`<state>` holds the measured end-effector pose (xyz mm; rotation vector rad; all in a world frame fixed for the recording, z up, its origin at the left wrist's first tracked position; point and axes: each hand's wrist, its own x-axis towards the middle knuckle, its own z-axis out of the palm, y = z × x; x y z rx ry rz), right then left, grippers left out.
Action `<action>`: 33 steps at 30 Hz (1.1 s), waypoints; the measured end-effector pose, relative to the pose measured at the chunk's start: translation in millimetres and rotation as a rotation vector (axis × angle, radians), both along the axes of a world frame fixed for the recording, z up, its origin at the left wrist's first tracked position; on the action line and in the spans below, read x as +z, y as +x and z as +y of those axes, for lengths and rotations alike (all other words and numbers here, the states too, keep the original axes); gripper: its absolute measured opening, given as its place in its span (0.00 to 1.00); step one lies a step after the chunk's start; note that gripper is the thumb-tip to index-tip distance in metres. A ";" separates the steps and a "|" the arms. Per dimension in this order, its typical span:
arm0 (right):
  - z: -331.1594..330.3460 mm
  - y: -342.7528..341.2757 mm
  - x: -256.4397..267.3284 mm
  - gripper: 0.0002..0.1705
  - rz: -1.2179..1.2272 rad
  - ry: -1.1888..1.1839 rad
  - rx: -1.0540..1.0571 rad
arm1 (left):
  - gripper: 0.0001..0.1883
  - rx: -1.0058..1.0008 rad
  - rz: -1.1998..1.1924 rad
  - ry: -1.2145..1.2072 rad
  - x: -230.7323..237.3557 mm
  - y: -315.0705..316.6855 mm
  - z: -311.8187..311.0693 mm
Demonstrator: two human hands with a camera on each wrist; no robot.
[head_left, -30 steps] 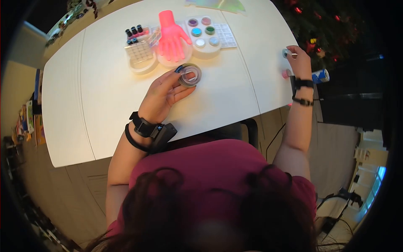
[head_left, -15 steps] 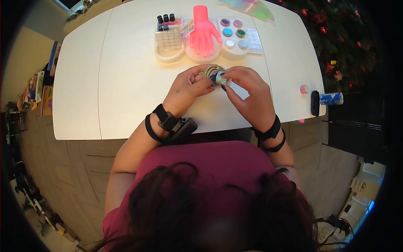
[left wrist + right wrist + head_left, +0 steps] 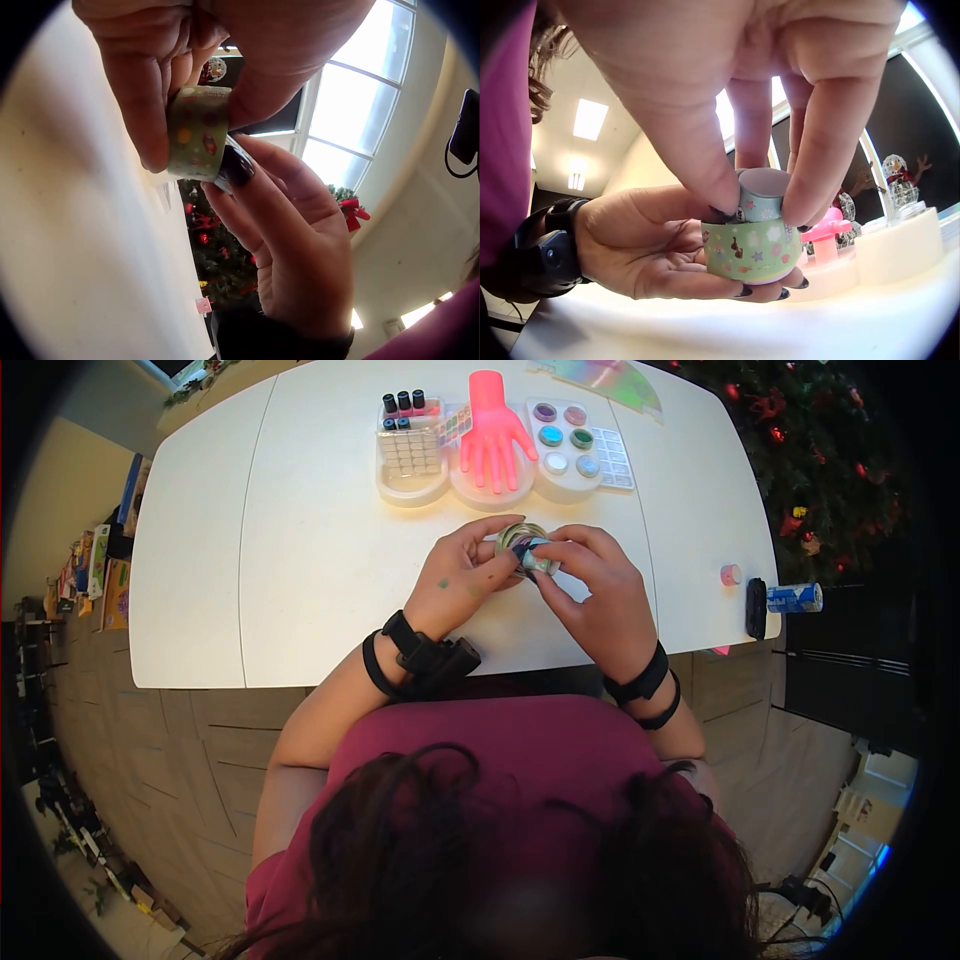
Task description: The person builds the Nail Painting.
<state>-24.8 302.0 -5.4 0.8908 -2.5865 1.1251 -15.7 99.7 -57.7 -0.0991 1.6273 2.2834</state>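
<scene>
My left hand [image 3: 460,577] holds a wide green patterned tape roll [image 3: 751,251] from the side and below, fingers curled under it. Pinched between the thumb and fingers of my right hand [image 3: 607,595] is a smaller light-blue patterned roll [image 3: 761,204], partly inside the top opening of the green one. In the left wrist view the green roll [image 3: 196,136] shows between the left thumb and fingers, with a dark right-hand nail against its edge. The inside of the green roll is mostly hidden by fingers.
A pink hand model [image 3: 490,435] stands beyond the hands, between a stand with bottles [image 3: 404,402] and a tray of small jars [image 3: 566,438]. On the right are a small pink roll [image 3: 731,575], a black case [image 3: 756,609] and a blue can [image 3: 795,598].
From the table's far right, the right hand has come in to the left hand, bringing the small light-blue roll to the green one. The view has shifted; lately both hands barely moved.
</scene>
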 end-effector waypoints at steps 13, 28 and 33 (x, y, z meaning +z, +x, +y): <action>4.9 -0.7 2.5 0.12 0.047 0.025 -0.010 | 0.26 -0.012 0.043 0.021 1.3 -0.1 -1.1; 9.8 -6.4 7.2 0.14 -0.189 -0.161 -0.072 | 0.23 -0.089 0.128 -0.400 -3.4 -1.3 -3.6; 8.4 -5.2 5.8 0.14 -0.218 -0.164 -0.056 | 0.22 0.061 0.377 -0.710 -1.2 -1.1 -7.5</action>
